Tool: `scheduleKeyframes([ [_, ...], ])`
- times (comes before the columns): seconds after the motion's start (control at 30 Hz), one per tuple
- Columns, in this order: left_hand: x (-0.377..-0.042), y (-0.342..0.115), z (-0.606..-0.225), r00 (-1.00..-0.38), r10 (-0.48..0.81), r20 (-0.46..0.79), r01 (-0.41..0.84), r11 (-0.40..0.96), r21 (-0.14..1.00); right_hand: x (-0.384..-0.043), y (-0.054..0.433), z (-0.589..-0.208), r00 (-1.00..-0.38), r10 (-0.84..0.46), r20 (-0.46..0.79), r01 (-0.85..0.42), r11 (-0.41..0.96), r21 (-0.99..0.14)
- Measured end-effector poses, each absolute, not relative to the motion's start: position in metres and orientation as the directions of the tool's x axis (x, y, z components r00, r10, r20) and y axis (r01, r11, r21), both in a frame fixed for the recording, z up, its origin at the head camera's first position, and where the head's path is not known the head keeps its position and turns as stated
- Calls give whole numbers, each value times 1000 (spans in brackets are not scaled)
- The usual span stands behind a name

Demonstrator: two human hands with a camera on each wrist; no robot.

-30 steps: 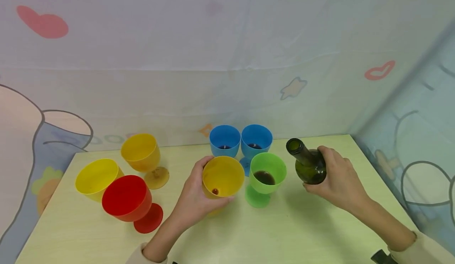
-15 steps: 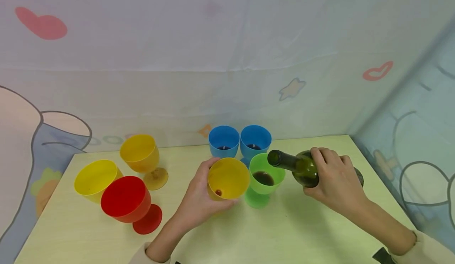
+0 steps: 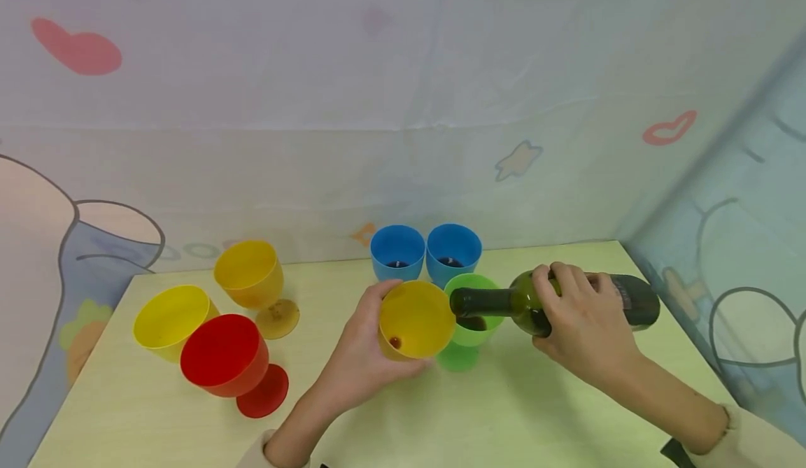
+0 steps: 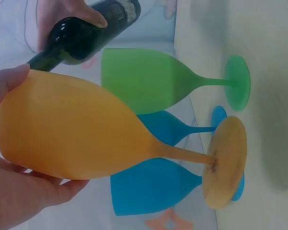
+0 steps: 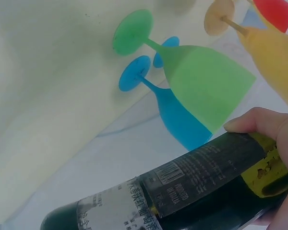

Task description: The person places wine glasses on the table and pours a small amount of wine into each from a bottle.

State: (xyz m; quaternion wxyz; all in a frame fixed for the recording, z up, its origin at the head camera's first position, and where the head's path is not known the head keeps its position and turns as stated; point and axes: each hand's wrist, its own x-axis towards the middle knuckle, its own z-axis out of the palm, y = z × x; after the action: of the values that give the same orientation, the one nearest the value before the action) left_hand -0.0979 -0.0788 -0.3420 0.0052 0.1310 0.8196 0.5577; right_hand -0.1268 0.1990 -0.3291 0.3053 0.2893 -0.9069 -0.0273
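My left hand (image 3: 362, 356) grips an orange-yellow goblet (image 3: 417, 314) round its bowl, with a small dark red drop of liquid inside. My right hand (image 3: 585, 321) holds a dark green wine bottle (image 3: 636, 301) tipped almost level. Its mouth meets the goblet's right rim in the head view; no stream shows. The bottle's neck passes over a green goblet (image 4: 144, 79), which stands on the table with dark liquid in it and is partly covered. In the right wrist view the bottle's label (image 5: 201, 167) faces the camera.
Behind the green goblet stand two blue goblets, one left (image 3: 397, 251) and one right (image 3: 455, 247), both with dark liquid. On the table's left are a red goblet (image 3: 224, 356), a yellow goblet (image 3: 173, 321) and another orange-yellow goblet (image 3: 248, 273). A printed cloth (image 3: 315, 104) hangs behind the table.
The bottle has tilted from near upright to almost level, its mouth moving left to the held goblet's rim. My left hand has shifted the goblet slightly right. The standing goblets have not moved.
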Motion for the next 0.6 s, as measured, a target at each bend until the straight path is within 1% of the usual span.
scheduleKeyframes([
  [0.13, -96, -78, -340, -966, 220, 136, 209, 353, 912, -125, 197, -327, -645, -559, 521, -504, 823, 260],
  [0.43, -94, -78, -338, -968, 219, 118, 195, 371, 908, -126, 197, -326, -593, -586, 553, -490, 807, 329],
  [0.6, -94, -78, -337, -971, 214, 103, 179, 376, 909, -127, 198, -324, -583, -595, 553, -476, 802, 360],
])
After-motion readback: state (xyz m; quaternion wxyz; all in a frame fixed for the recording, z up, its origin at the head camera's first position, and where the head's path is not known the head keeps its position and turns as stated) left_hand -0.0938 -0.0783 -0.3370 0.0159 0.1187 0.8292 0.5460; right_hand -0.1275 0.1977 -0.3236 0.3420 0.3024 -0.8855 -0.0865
